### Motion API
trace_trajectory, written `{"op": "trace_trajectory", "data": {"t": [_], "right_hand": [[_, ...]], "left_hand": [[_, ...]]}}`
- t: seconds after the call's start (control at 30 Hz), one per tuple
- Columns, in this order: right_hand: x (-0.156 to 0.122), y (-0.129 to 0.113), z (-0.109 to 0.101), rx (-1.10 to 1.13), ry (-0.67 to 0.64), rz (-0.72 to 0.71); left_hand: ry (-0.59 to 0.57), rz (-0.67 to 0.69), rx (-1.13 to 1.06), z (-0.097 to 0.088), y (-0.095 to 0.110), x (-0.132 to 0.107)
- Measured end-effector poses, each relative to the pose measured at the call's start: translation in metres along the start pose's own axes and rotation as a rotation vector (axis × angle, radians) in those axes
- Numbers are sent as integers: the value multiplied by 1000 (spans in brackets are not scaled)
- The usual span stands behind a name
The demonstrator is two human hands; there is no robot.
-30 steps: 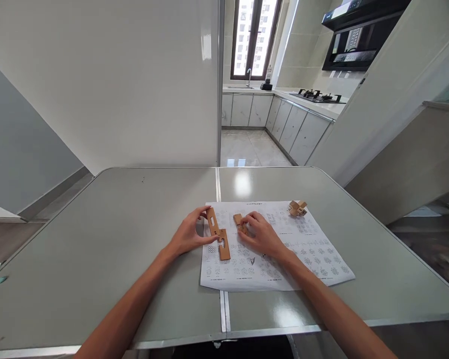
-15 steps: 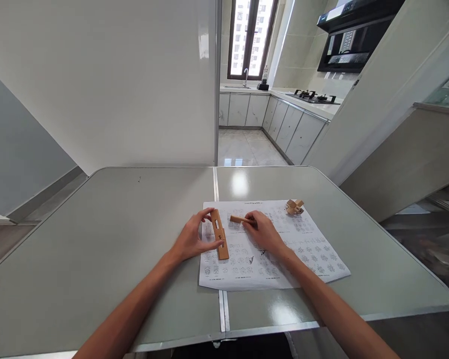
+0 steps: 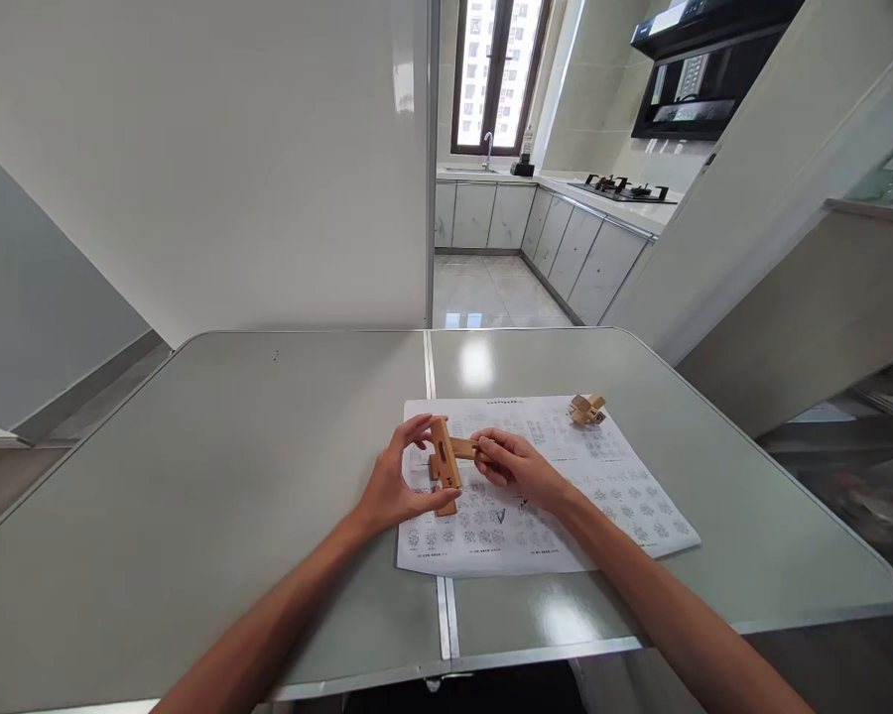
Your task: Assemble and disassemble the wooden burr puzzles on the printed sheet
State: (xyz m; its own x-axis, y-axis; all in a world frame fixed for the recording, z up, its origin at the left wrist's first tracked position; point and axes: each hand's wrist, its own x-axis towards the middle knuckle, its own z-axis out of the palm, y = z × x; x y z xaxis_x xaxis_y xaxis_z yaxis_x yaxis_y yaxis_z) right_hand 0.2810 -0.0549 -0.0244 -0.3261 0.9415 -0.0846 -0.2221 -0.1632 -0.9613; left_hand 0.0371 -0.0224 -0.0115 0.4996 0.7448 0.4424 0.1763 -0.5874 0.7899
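Observation:
My left hand [image 3: 396,486] grips a long notched wooden bar [image 3: 444,464], held nearly upright above a printed instruction sheet [image 3: 602,496]. My right hand [image 3: 517,468] pinches a shorter wooden piece [image 3: 462,448] lying crosswise, its left end touching the bar at a notch. Both hands hover just over the sheet, close together. A small assembled wooden puzzle cross [image 3: 587,409] rests on the sheet's far right corner, apart from both hands.
The sheet lies on a grey folding table [image 3: 193,476] with a metal seam down its middle. A white partition wall stands behind the table. Beyond it a kitchen opens with cabinets, a sink, a hob and a window.
My left hand lifted the long bar off the sheet and stood it up. My right hand brought the shorter piece leftward until it met the bar.

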Motion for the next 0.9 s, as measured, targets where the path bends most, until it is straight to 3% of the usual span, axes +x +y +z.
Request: {"op": "trace_trajectory", "data": {"t": [0.43,0.9], "right_hand": [[4,8,-5,-7,-15,-19],[1,2,-6,-16,-58,-40]], "left_hand": [[-105,-16,-45,-2,-1,3],[-155,-91,-83,-4,-1,8]]}}
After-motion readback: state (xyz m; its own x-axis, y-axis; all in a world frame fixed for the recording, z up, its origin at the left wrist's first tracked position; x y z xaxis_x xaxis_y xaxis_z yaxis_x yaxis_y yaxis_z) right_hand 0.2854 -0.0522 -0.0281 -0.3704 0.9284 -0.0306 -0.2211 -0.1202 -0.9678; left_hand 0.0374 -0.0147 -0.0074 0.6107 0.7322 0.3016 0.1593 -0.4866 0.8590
